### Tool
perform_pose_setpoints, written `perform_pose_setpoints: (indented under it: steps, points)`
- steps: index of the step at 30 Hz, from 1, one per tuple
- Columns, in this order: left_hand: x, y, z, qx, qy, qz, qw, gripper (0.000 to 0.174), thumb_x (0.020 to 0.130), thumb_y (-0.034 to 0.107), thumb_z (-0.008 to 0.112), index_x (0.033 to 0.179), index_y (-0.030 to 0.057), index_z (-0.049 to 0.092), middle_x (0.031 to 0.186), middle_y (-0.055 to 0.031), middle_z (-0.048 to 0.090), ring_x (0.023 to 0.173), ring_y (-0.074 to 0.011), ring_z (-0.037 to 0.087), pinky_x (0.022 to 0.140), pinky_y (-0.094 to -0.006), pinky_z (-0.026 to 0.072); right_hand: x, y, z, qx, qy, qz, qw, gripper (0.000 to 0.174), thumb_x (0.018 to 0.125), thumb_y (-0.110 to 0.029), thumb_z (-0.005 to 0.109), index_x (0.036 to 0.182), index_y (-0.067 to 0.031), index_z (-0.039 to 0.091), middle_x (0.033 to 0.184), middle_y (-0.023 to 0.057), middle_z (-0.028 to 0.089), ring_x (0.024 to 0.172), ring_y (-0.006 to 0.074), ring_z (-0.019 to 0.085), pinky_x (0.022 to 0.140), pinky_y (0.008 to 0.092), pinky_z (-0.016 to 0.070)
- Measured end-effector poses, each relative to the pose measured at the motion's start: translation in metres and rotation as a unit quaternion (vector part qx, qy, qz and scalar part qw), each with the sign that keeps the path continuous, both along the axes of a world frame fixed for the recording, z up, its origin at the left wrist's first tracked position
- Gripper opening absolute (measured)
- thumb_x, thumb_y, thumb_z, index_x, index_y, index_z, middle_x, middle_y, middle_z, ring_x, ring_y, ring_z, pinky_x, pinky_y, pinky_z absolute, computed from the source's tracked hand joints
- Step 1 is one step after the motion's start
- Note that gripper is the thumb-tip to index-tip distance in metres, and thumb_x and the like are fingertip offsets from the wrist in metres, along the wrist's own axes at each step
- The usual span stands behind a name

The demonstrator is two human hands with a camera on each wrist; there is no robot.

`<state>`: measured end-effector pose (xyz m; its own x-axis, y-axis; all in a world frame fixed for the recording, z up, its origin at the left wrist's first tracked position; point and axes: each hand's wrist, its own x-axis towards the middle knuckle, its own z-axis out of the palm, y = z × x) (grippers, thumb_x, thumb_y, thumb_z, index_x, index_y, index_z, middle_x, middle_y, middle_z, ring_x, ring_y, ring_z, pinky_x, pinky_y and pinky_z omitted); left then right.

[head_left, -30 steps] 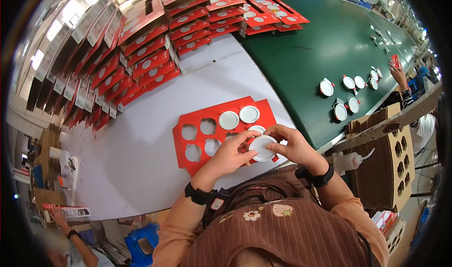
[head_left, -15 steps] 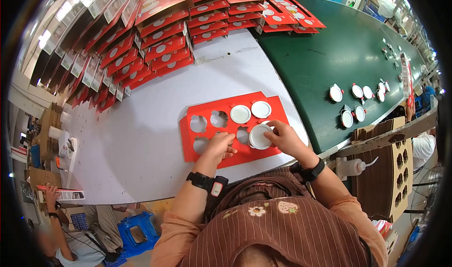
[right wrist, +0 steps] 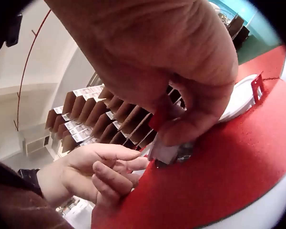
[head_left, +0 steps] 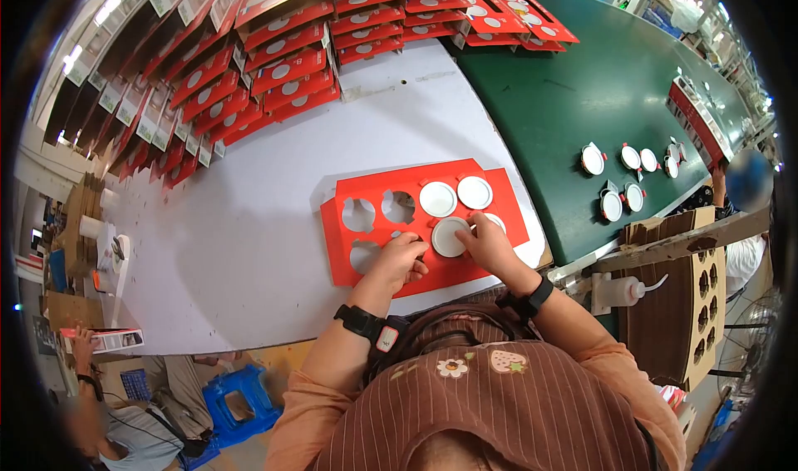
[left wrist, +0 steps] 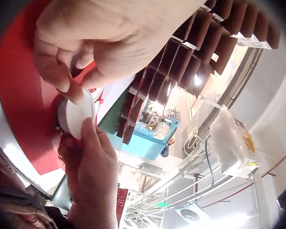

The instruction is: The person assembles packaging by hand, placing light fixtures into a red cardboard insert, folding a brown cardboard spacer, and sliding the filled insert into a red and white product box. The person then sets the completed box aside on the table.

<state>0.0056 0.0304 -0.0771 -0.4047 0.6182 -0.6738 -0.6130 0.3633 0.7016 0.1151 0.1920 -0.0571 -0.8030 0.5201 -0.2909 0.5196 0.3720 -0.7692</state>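
Note:
A red cardboard sheet [head_left: 337,246] with two rows of round cut-outs lies before me. My right hand [head_left: 497,251] pinches a round white disc-faced piece [head_left: 447,238] over the front row. Loosely bent, the fingers of my left hand [head_left: 395,265] are close to the disc's left edge; the left wrist view shows a fingertip right at its rim. White discs [head_left: 438,198] fill two back-row cut-outs on the right, and another disc [head_left: 497,221] sits at the front right, partly behind my right hand. Open cut-outs [head_left: 358,215] show at the left. In the right wrist view, the held piece's sidewall [right wrist: 164,153] stands above the sheet.
Stacked red printed cartons [head_left: 291,76] fill the back left of the white table [head_left: 241,246]. On the green table [head_left: 540,163] at right stand several white pieces with red tabs [head_left: 593,160]. A squeeze bottle [head_left: 617,293] and brown cardboard [head_left: 665,321] are near my right arm.
Both hands were at the disc; the left let go and moved left. The right then carried the disc left to beside the left hand, uncovering the front-right disc. The camera view shifted too.

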Motion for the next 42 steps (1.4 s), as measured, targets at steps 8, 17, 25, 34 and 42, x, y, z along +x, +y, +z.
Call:
perform_pose_setpoints:
  steps: [8, 17, 25, 34, 42]
  points:
    - [0.006, 0.006, 0.004, -0.024, -0.026, -0.042, 0.998, 0.027, 0.089, 0.019, 0.057, 0.11, 0.0095, 0.042, 0.08, -0.001, 0.049, 0.057, -0.01, 0.055, 0.048, -0.0226, 0.0441, 0.002, 0.0, -0.01, 0.068, 0.045, 0.019, 0.997, 0.024, 0.089, -0.019, 0.057, 0.1, 0.0015, 0.054, 0.087, 0.0201, 0.058, 0.057, 0.0282, 0.061, 0.055, 0.0378, 0.05]
    - [0.016, 0.016, -0.009, -0.004, -0.085, 0.024, 0.996, 0.034, 0.089, 0.015, 0.057, 0.115, 0.0151, 0.035, 0.08, 0.0, 0.046, 0.057, -0.0083, 0.05, 0.047, -0.0233, 0.041, -0.002, 0.008, -0.012, 0.244, 0.018, 0.096, 0.965, 0.019, 0.09, -0.019, 0.05, 0.098, -0.0025, 0.054, 0.075, 0.022, 0.062, 0.071, 0.04, 0.062, 0.062, 0.0486, 0.0486]
    - [0.015, 0.02, -0.009, 0.013, -0.081, 0.011, 0.997, 0.049, 0.088, 0.012, 0.055, 0.129, 0.0154, 0.028, 0.08, 0.0004, 0.044, 0.053, -0.0078, 0.044, 0.045, -0.0236, 0.0348, -0.006, 0.006, -0.013, 0.261, -0.021, 0.137, 0.955, 0.022, 0.089, -0.015, 0.049, 0.105, -0.0001, 0.049, 0.075, 0.019, 0.065, 0.071, 0.0361, 0.064, 0.06, 0.0457, 0.0507]
    - [0.021, 0.032, -0.017, -0.011, -0.015, 0.027, 0.999, 0.049, 0.089, 0.012, 0.053, 0.131, 0.0107, 0.026, 0.075, -0.0024, 0.044, 0.048, -0.0087, 0.04, 0.041, -0.025, 0.0311, -0.011, -0.003, -0.011, 0.443, -0.165, 0.282, 0.835, 0.058, 0.083, -0.014, 0.053, 0.134, 0.0052, 0.034, 0.073, 0.0065, 0.067, 0.063, 0.0192, 0.067, 0.048, 0.0308, 0.0496]
    - [0.018, 0.033, -0.011, -0.093, 0.077, 0.06, 0.991, 0.061, 0.087, 0.014, 0.056, 0.14, 0.0053, 0.027, 0.057, -0.0013, 0.042, 0.039, -0.0091, 0.035, 0.036, -0.0279, 0.0256, 0.03, -0.018, 0.004, 0.467, -0.087, 0.327, 0.817, 0.055, 0.082, -0.014, 0.053, 0.135, -0.0042, 0.041, 0.07, 0.0034, 0.06, 0.058, 0.0178, 0.064, 0.042, 0.0312, 0.0457]
